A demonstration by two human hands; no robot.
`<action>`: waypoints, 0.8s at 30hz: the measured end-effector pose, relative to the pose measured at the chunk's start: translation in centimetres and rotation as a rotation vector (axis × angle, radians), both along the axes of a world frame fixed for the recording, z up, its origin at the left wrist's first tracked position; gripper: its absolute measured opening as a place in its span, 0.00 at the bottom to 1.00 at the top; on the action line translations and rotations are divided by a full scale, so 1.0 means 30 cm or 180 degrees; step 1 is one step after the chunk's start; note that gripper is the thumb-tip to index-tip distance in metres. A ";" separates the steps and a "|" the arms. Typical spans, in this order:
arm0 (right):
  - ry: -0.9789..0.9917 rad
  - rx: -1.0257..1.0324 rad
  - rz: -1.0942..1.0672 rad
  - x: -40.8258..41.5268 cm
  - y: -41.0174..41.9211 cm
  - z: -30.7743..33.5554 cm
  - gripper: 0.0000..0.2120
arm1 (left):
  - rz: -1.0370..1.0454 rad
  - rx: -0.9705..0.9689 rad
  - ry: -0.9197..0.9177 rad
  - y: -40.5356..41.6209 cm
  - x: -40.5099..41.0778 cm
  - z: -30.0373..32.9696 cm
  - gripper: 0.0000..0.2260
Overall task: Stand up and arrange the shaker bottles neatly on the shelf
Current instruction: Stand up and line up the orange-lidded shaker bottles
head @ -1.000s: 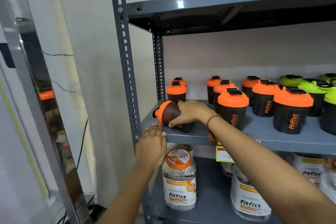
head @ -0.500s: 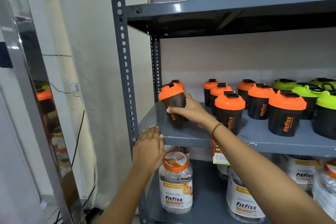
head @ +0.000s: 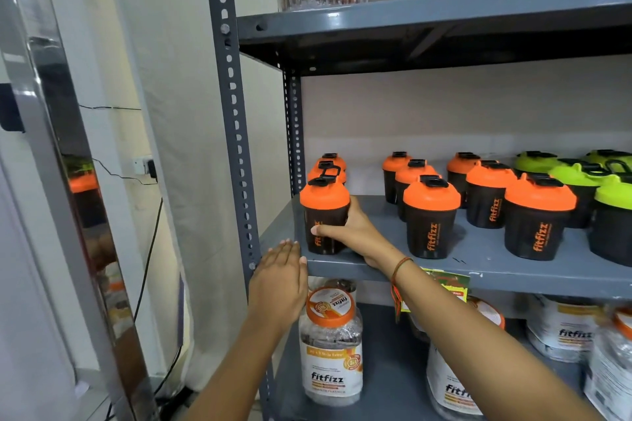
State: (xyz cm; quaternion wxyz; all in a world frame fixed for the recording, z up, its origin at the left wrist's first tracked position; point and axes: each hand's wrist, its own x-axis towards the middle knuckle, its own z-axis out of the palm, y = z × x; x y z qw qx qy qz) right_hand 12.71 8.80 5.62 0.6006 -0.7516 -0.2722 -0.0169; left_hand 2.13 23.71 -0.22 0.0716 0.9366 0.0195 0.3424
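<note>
right hand (head: 355,236): I've got it wrapped round the lower body of the front-left orange shaker bottle (head: 325,215), fingers (head: 323,231) clamped across the front, thumb behind. Low grip looks chosen to steady the base on the deck.
bottle state: upright, base on the grey shelf (head: 478,270), near its left front corner, at the head of a line with two orange-lidded bottles (head: 329,168) behind it.
left hand (head: 278,280): flat, fingers together and straight, holding nothing, resting at the shelf's front lip beside the slotted upright (head: 236,147). I read it as a brace or a guard against the bottle going over the edge.
edges: bottle sits close to the front lip and near the left side. Little margin there.
open room: bare shelf between this bottle and the next orange column (head: 431,215) to the right, free for sliding.
rest of the row: orange and green bottles (head: 615,219) already standing.
below: supplement jar (head: 331,345) under the lip, in the fall path.
</note>
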 end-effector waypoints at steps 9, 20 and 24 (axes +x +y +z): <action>-0.0052 -0.0151 0.0050 -0.048 -0.033 0.015 0.50 | -0.0079 -0.0045 -0.0023 0.005 0.007 -0.003 0.21; -0.3371 0.0407 -0.2087 -0.274 -0.329 0.042 0.21 | -0.0853 -0.1812 0.0169 -0.020 0.068 0.135 0.45; -0.2586 0.0369 -0.2600 -0.238 -0.446 -0.004 0.36 | -0.1204 -0.2473 0.0548 -0.030 0.119 0.165 0.52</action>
